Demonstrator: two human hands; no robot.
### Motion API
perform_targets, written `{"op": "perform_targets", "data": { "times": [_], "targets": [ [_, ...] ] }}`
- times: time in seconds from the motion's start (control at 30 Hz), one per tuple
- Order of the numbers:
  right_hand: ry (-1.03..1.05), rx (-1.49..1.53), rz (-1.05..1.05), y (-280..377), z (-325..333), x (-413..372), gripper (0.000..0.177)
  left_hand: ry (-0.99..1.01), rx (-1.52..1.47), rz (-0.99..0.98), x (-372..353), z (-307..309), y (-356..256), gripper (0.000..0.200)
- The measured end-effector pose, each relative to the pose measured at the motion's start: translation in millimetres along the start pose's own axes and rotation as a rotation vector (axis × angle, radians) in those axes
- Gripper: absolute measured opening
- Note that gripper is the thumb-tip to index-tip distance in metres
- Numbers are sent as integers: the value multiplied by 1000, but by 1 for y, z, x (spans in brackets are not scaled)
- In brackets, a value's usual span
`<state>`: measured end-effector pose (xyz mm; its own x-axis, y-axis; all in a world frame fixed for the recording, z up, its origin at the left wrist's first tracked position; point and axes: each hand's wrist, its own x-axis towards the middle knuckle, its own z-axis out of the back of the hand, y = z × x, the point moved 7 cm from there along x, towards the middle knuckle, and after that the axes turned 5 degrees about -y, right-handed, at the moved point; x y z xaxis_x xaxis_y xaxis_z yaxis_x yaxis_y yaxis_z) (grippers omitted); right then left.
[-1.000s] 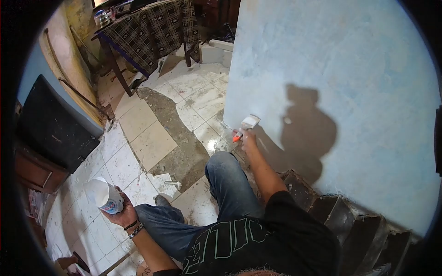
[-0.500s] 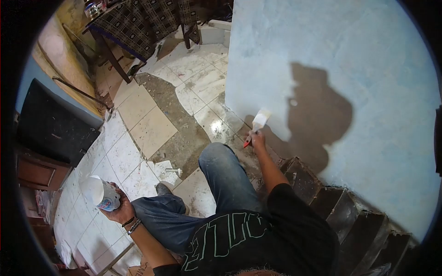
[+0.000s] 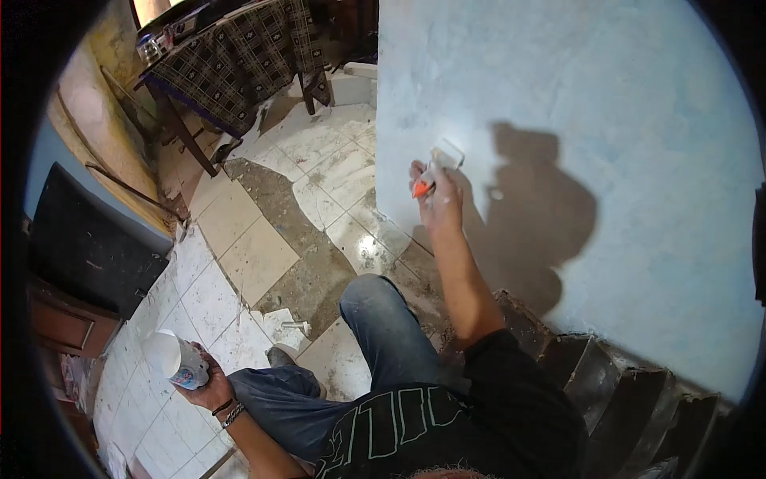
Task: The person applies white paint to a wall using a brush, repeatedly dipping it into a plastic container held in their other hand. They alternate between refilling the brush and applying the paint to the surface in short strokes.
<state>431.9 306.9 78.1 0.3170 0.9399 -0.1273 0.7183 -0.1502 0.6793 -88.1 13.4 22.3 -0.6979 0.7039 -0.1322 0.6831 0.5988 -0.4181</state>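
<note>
My right hand (image 3: 439, 198) grips a paintbrush (image 3: 447, 155) by its red-orange handle, with the pale bristle end up against the light blue wall (image 3: 638, 160). Whether the bristles press on the wall is hard to tell. Low on the left, my left hand (image 3: 209, 387) is wrapped round a paint cup (image 3: 186, 366), white inside with a printed outside. The cup is tilted, and what it holds is hidden. A bracelet and a dark band circle my left wrist.
Dark steps (image 3: 590, 371) run along the wall's foot at the right. A cloth-covered table (image 3: 239, 64) stands at the far left. The tiled floor has a rough bare strip (image 3: 287, 215) with debris. A black panel (image 3: 92, 243) leans at the left.
My right hand has risen with the paintbrush from low by the wall's edge to higher against it. The view has shifted slightly. My left hand still holds the cup in about the same place.
</note>
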Motion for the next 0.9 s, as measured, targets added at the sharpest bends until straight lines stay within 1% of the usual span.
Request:
{"op": "perform_targets", "data": {
  "times": [0.07, 0.17, 0.27, 0.3, 0.4, 0.43, 0.5, 0.53, 0.6, 0.63, 0.67, 0.7, 0.73, 0.77, 0.8, 0.87, 0.9],
  "targets": [
    [73, 30, 89, 33, -34, -9, 27, -25, -20, 3, -5, -10, 6, 67],
    [224, -110, 246, 71, -85, -44, 26, 17, -42, -6, 2, -1, 1, 68],
    [232, -265, 425, 80, -80, -41, 24, 35, -57, -5, 2, 4, -3, 69],
    [188, -294, 379, 68, -57, -29, 23, 39, -60, -3, 2, 6, -5, 70],
    [28, -354, 233, -8, 58, 20, 21, 45, -69, -2, 4, 9, -7, 69],
    [-41, -359, 177, -37, 98, 23, 22, 42, -75, -9, 4, 8, -7, 69],
    [-60, -597, 5, -77, 146, 6, 24, 43, -80, -5, 3, 8, -8, 69],
    [-86, -559, -35, -86, 156, -8, 22, 51, -77, 10, 3, 8, -8, 69],
    [-138, -480, -117, -103, 166, -27, 20, 63, -74, 29, 3, 7, -8, 69],
    [-74, -496, -32, -99, 159, -24, 18, 66, -75, 34, 3, 6, -8, 69],
    [6, -574, 82, -88, 151, -17, 17, 60, -72, 29, 2, 5, -8, 69],
    [84, -650, 192, -66, 128, -18, 17, 55, -69, 25, 1, 4, -8, 69],
    [95, -611, 273, -31, 89, -33, 17, 44, -64, 13, 0, 2, -7, 70],
    [84, -552, 269, -10, 69, -33, 18, 47, -64, 11, -1, 1, -6, 70],
    [101, -557, 327, 5, 63, -25, 19, 49, -65, 8, -1, 0, -5, 70],
    [16, -396, 265, 17, 77, -9, 19, 66, -80, 15, 0, 0, -5, 69],
    [-37, -519, 234, 6, 97, -3, 20, 69, -91, 16, -1, 0, -5, 68]
  ]
}}
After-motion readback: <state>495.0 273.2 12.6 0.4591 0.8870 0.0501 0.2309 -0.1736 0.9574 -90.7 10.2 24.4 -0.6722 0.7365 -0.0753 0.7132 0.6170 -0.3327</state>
